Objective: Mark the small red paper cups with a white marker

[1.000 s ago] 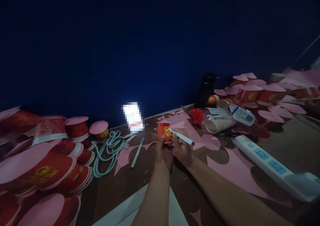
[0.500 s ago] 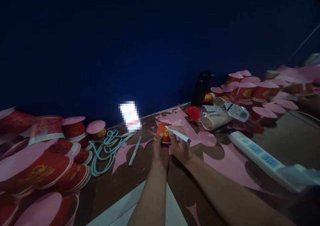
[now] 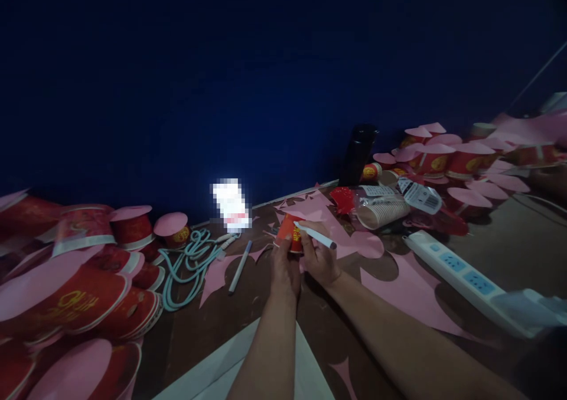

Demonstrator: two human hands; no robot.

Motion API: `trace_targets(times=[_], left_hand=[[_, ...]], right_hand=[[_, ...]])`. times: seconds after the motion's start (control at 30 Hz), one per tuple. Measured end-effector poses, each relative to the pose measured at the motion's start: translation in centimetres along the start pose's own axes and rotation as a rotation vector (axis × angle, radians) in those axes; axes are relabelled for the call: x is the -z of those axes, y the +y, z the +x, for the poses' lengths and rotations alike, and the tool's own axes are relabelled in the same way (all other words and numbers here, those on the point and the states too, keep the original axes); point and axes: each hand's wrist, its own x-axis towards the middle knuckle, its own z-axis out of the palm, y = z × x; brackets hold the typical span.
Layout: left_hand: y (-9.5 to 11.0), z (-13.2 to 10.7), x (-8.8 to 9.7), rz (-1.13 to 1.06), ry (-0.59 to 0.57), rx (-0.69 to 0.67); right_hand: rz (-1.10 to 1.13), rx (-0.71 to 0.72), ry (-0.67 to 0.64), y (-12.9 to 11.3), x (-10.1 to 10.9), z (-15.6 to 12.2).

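My left hand (image 3: pixel 286 267) is closed round a red paper cup (image 3: pixel 284 230) with yellow characters on its side, held above the table. In my right hand (image 3: pixel 321 261) is a white marker pen (image 3: pixel 316 234), its tip against or very near the cup's wall and its dark end pointing right. Fingers of both hands cover part of the cup. Pink paper with cut-outs (image 3: pixel 319 211) lies behind the hands. Left of them a second marker pen (image 3: pixel 240 268) rests on the table by a pink scrap.
Red cups with pink paper discs (image 3: pixel 170 225) crowd the left; more stand at the far right. A lit phone (image 3: pixel 231 205), a teal cord (image 3: pixel 195 270), a black bottle (image 3: pixel 358 155), bagged paper cups (image 3: pixel 383 214) and a power strip (image 3: pixel 460 270) surround the hands. White sheets (image 3: pixel 204 364) lie in front.
The cup has turned and tilted slightly in my left hand, so its yellow characters sit further right. The marker stays at the cup, tipped slightly differently in my right hand.
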Motion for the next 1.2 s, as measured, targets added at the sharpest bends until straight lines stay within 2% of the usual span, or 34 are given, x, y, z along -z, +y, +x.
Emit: trace_targets(times=[0.8, 1.03, 1.2], left_hand=[[0.07, -0.03, -0.15, -0.047, 0.026, 0.047], [0.11, -0.05, -0.03, -0.067, 0.0, 0.049], [0.24, -0.02, -0.1, -0.061, 0.029, 0.054]], right_hand=[[-0.003, -0.019, -0.001, 0.1, 0.0, 0.01], [-0.012, -0.016, 0.006, 0.1, -0.01, -0.04], [-0.005, -0.011, 0.005, 0.12, 0.03, -0.04]])
